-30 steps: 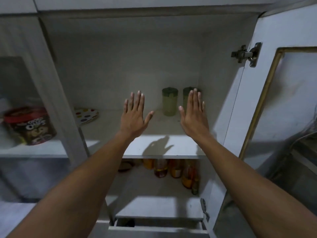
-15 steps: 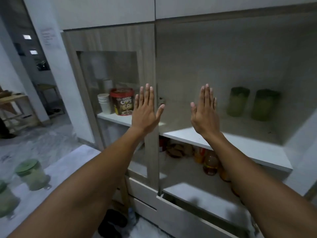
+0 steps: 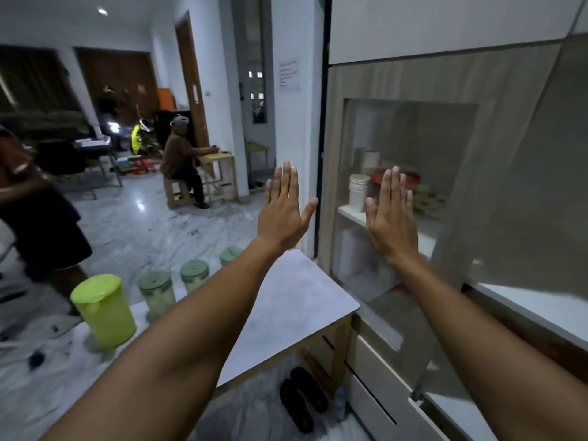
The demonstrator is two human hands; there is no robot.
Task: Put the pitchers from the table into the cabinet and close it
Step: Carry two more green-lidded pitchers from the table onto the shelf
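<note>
**Empty hands raised, four pitchers waiting on the table**

Both hands are flat and spread, palms facing forward, holding nothing. The left hand (image 3: 284, 209) hangs in the air over the far end of the table (image 3: 286, 316); the right hand (image 3: 390, 214) is lifted in front of the glass panel of the closed cabinet door (image 3: 407, 192), and I cannot tell whether it touches the glass or only hovers before it. Held up like this, with fingers straight, the hands look to be between jobs rather than reaching for anything in particular.

The pitchers stand in a loose row along the table's left side, away from the cabinet. Nearest is the lime-green pitcher (image 3: 103, 310) with its lid on, the biggest and brightest of the lot. Behind it come three pale green lidded pitchers, the near one (image 3: 156, 294), the middle one (image 3: 194, 275) and the far one (image 3: 230, 255), each a little apart from its neighbour. All four are upright and well clear of either hand.

The open compartment of the cabinet (image 3: 541, 300) lies off to the right, its white shelf edge just showing, so any pitcher will have to be carried across the person's body. My guess is the left hand drops next toward the row, since it is the closer one. Behind the glass sit stacked white cups (image 3: 359, 192). A pair of dark sandals (image 3: 302, 399) lies on the floor under the table edge, something to step around while carrying.
</note>
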